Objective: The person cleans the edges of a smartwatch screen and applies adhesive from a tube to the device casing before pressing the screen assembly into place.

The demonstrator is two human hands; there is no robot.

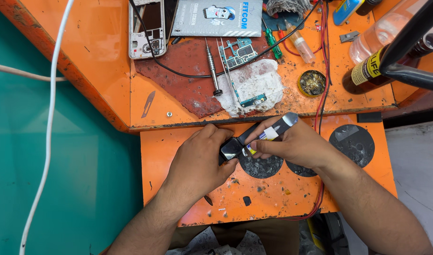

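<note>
Hands meet in the middle of the frame, the left hand gripping a small black part and the right hand pinching a silver tube, best squeezed slowly with the tip steady.

orange workbench carries screwdriver, circuit board, phone frame, white tissue.

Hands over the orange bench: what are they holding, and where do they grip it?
The left hand clasps a small dark glossy part by its left end. The right hand pinches a small tube around its middle.
</note>
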